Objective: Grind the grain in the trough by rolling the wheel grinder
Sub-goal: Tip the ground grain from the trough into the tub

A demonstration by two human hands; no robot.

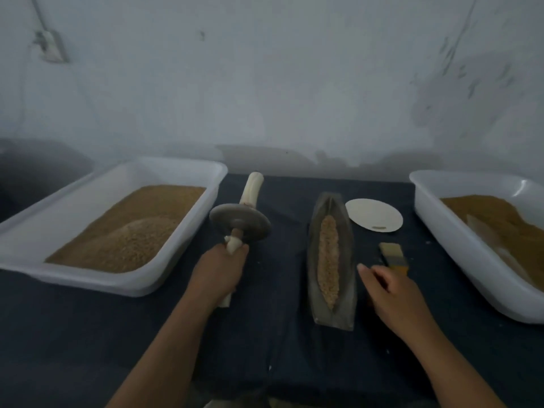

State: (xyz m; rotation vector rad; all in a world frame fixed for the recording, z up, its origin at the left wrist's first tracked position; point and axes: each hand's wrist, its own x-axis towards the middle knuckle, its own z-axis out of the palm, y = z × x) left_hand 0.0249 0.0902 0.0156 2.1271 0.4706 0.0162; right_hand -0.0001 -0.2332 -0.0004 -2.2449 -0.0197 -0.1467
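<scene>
Grain [328, 257] lies along the trough [347, 260] at 3 o'clock of the wheel grinder [240, 223], gripped near-end by your left hand [219, 270]; bring your loose, empty right hand [393, 295] to the far handle [251, 187] and seat it squarely.

The picture is dim and flat, with a cold blue-grey cast over the wall [265, 83]. The light is soft and diffuse, laying faint, wide shadows along the foot of the wall behind the worktop [265, 334], whose dark cloth shows little detail. A small glare patch shines in the far corner of the right-hand tub [435, 219]. The right hand [391, 293] is smeared by motion blur. The wall socket [50, 45] is soft. Both tubs' rims bow toward the frame edges.
</scene>
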